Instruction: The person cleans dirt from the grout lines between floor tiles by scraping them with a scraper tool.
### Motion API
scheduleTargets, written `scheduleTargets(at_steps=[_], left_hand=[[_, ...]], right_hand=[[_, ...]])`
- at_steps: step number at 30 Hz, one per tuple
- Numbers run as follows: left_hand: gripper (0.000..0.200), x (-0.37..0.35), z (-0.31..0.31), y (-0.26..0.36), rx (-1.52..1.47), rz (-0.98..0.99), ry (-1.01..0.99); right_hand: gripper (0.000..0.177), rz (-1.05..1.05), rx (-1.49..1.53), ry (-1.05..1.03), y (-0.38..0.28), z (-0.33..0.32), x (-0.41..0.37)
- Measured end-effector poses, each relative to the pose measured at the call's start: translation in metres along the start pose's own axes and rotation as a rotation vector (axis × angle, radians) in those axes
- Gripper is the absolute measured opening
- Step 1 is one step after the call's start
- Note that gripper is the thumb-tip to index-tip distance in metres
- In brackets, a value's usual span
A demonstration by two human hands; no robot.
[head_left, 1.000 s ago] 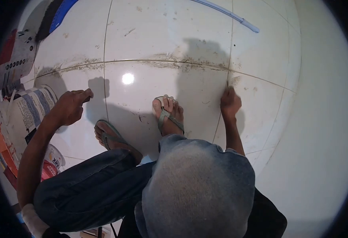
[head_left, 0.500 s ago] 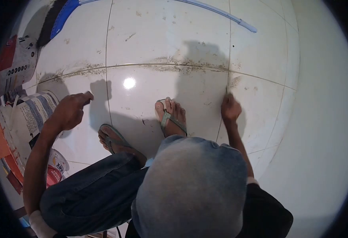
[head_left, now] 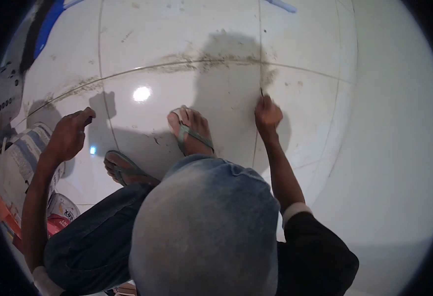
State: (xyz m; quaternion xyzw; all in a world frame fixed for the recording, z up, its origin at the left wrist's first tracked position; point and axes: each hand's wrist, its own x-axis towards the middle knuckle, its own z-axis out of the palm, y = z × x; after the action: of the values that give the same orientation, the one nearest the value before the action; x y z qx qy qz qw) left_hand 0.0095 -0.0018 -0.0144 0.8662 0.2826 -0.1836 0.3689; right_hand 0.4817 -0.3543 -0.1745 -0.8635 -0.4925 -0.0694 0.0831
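My right hand is closed around a thin dark pointed tool, most of it hidden by the fingers. Its tip meets the floor at a grout line between the white tiles, just below a crossing of joints. My left hand hovers over the floor on the left, fingers curled and pressed together. Whether something sits in it is hidden. Loose brown dirt lies along the cross joint ahead of my sandalled foot.
At the left stand a striped paint bucket, a smaller paint tub and a grey-and-red container. A blue broom head lies beyond them, and a pale blue handle end at the top. A white wall bounds the right.
The view has shifted, so the floor and both feet sit farther left and higher. My right hand's tool tip is slightly farther from the joint crossing, along the grout line. My left hand stays curled.
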Motion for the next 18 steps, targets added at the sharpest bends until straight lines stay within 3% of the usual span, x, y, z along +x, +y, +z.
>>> scheduleTargets(at_steps=[4,8,11,14,15,18], left_hand=[[0.053,-0.006,0.003,0.003,-0.009,-0.042,-0.128],[0.047,-0.02,0.006,-0.008,-0.009,-0.079,-0.011],[0.043,-0.013,0.006,0.003,0.003,-0.099,-0.086],[0.05,-0.017,0.0,0.008,-0.016,-0.184,-0.159],[0.053,-0.016,0.004,0.003,-0.032,-0.102,-0.032],[0.05,-0.016,0.004,-0.011,0.037,-0.07,0.05]], right_hand=[[0.01,0.097,0.011,-0.15,-0.001,-0.002,0.016],[0.01,0.182,0.081,-0.237,0.002,-0.007,-0.001],[0.01,0.101,-0.007,-0.178,0.004,0.007,0.035],[0.011,0.08,-0.001,-0.167,0.005,0.006,0.026],[0.012,0.104,0.077,-0.158,0.0,-0.004,0.013],[0.013,0.137,0.062,-0.218,-0.001,-0.01,0.001]])
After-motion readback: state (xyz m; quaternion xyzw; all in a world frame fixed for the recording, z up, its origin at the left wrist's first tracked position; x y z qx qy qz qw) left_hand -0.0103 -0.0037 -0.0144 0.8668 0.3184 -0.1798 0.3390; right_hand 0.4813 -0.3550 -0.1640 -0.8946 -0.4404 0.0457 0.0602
